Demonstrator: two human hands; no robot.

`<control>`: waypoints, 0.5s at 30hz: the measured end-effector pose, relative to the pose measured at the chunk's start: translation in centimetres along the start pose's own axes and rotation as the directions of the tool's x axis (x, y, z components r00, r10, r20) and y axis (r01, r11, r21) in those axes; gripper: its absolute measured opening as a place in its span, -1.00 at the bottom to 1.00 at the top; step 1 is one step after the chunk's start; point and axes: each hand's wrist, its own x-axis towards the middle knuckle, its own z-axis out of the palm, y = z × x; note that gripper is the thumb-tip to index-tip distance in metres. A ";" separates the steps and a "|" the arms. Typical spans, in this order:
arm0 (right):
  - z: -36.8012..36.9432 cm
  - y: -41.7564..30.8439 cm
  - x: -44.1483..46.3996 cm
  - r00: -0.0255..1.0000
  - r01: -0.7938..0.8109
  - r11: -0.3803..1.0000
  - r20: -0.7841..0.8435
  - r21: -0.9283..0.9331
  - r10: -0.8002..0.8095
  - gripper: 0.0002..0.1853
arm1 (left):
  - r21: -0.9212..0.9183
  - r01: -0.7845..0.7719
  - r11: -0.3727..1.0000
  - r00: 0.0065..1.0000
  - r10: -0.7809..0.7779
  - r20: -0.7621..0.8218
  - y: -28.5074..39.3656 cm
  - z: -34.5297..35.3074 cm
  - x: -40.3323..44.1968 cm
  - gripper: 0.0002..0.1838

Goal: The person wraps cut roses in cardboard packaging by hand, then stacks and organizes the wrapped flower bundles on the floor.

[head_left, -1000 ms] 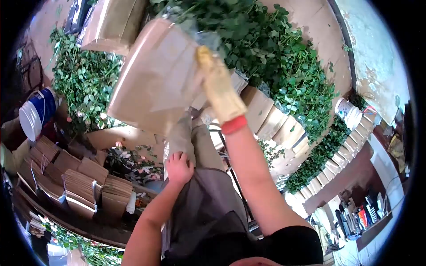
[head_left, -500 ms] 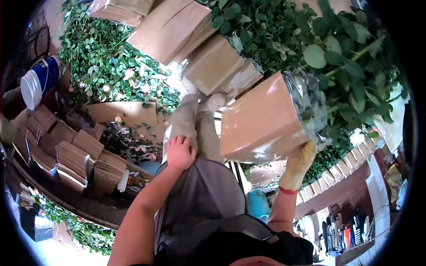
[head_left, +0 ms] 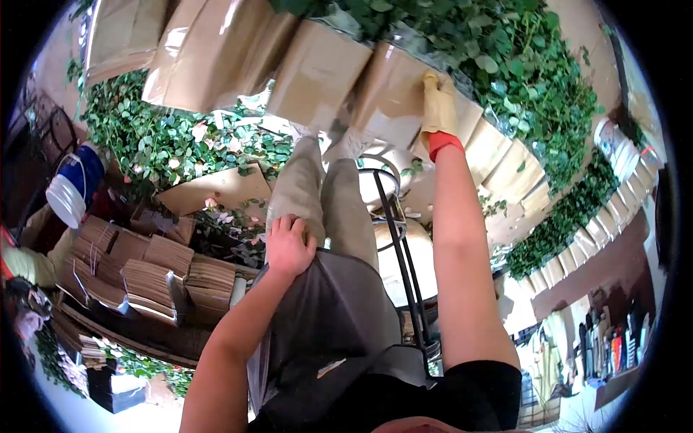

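My left hand [head_left: 290, 244] is bare and lies flat on my thigh, over the edge of the grey apron [head_left: 325, 303], holding nothing. My right hand [head_left: 439, 108], in a yellow glove with a red cuff, is stretched far forward. Its fingers are closed at the right side of a cardboard-wrapped bunch of roses [head_left: 390, 94], which stands in a row on the floor. Leafy green stems [head_left: 498, 43] stick out beyond the wrapped bunches. A similar wrapped bunch [head_left: 319, 76] stands just left of it.
More wrapped bunches [head_left: 505, 162] curve away on the right. Loose roses and leaves [head_left: 159, 137] cover the floor at left, near a blue-and-white bucket [head_left: 72, 184]. Stacked cardboard sleeves [head_left: 151, 281] lie on a shelf at left. A black metal frame [head_left: 397, 238] stands beside my right leg.
My right hand has moved forward with the wrapped bunch, from above my right side into the row on the floor. The left hand stays on my thigh.
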 end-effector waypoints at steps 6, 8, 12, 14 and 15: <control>-2.0 5.3 3.5 0.991 0.090 0.995 0.101 -0.044 -0.085 -0.44 | 0.028 -0.014 1.000 1.000 0.013 0.020 0.0 -0.1 0.5 -0.70; -2.4 5.7 5.1 0.985 0.098 0.993 0.153 -0.073 -0.086 -0.45 | 0.042 -0.010 0.999 0.999 0.009 0.033 0.0 -0.7 0.7 -0.70; -4.3 -3.4 1.5 0.959 0.163 0.686 -0.049 -0.709 -0.279 -0.49 | 0.029 -0.021 0.999 1.000 0.021 0.012 0.0 -1.0 0.7 -0.71; -3.3 -5.1 1.4 0.763 0.459 0.597 -0.052 -0.658 -0.644 -0.44 | 0.038 -0.020 0.999 1.000 0.020 0.009 0.0 -1.0 1.0 -0.71; -2.4 -6.1 1.4 0.610 0.592 0.509 -0.065 -0.625 -0.790 -0.42 | 0.038 -0.024 0.999 1.000 0.024 0.008 0.0 -1.0 1.2 -0.71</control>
